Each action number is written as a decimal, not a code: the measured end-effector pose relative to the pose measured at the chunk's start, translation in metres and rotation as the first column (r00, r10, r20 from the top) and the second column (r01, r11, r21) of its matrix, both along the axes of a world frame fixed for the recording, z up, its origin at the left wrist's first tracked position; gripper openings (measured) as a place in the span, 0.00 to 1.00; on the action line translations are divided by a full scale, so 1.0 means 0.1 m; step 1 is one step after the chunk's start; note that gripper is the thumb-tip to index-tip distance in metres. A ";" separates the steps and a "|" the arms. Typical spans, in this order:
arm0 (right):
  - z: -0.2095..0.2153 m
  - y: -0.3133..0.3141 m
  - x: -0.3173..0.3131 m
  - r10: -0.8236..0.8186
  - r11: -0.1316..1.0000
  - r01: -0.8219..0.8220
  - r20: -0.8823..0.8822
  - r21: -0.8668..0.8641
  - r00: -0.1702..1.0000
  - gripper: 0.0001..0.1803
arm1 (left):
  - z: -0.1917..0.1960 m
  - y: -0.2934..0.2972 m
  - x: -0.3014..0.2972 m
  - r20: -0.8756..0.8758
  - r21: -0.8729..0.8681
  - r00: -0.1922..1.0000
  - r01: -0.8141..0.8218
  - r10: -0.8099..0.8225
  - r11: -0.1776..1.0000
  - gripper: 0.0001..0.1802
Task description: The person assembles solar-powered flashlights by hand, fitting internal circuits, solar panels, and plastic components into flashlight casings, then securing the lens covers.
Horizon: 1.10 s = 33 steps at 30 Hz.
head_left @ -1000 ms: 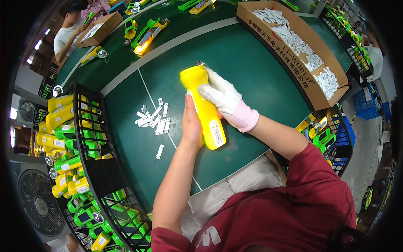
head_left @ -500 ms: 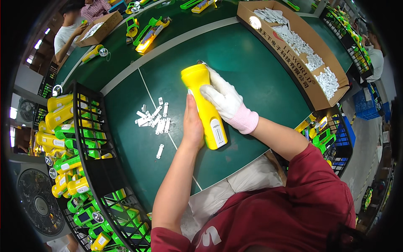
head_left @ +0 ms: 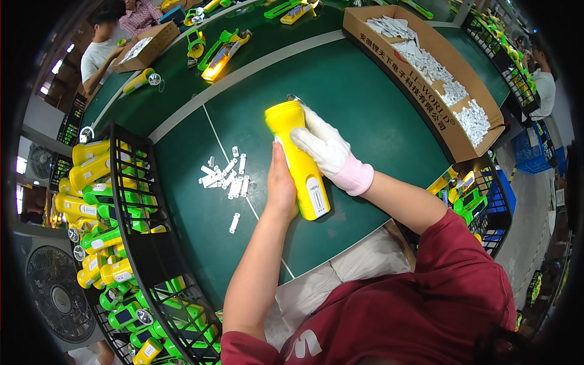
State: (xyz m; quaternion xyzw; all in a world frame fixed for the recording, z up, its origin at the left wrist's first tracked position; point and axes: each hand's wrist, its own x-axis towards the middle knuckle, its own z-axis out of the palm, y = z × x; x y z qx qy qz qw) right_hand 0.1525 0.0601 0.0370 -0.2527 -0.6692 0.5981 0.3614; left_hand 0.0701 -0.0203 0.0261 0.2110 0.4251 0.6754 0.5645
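A yellow flashlight body [head_left: 298, 155] is held between my two hands above the green table. Its wide ribbed end points away from me, and a white label panel shows on the near end. My bare left hand [head_left: 281, 185] grips it along the left side. My right hand [head_left: 326, 143], in a white glove with a pink cuff, wraps its right side, the thumb lying across the top. At the gloved fingertips, by the wide end, a small shiny part [head_left: 294, 98] shows; its kind is unclear. Left of my hands lie loose small white plastic pieces [head_left: 229, 176].
A black basket [head_left: 135, 207] full of yellow and green flashlights stands at the left. A cardboard box [head_left: 447, 115] of white pieces is at the far right. Beyond the table's edge runs a belt with flashlight parts [head_left: 222, 58]. Another basket [head_left: 496, 210] stands right; a co-worker [head_left: 103, 45] sits far left.
The view has shifted slightly. Both hands keep the same hold on the flashlight body, with little visible movement.
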 end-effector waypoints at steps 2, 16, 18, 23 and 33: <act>-0.02 0.03 0.02 0.012 0.999 -0.014 0.052 0.041 0.999 0.34 | 0.01 0.01 0.00 0.010 0.003 1.000 0.002 -0.002 1.000 0.32; 0.32 -0.65 0.30 -0.294 0.796 -0.284 0.750 0.535 0.592 0.37 | -0.16 0.10 -0.20 0.130 0.094 0.974 -0.201 0.188 0.975 0.28; 0.23 -0.61 0.26 -0.222 0.874 -0.239 0.785 0.423 0.578 0.28 | -0.09 0.07 -0.15 -0.180 0.013 0.966 -0.187 0.187 0.982 0.33; 0.20 -0.37 0.26 -0.037 0.965 -0.148 0.671 0.216 0.741 0.22 | -0.21 0.05 -0.22 -0.455 0.073 0.867 -0.191 0.203 0.979 0.36; 0.10 1.38 -0.36 -0.100 0.994 0.109 0.425 0.004 0.900 0.23 | -0.18 0.09 -0.20 -0.129 0.168 0.967 -0.196 0.218 0.966 0.25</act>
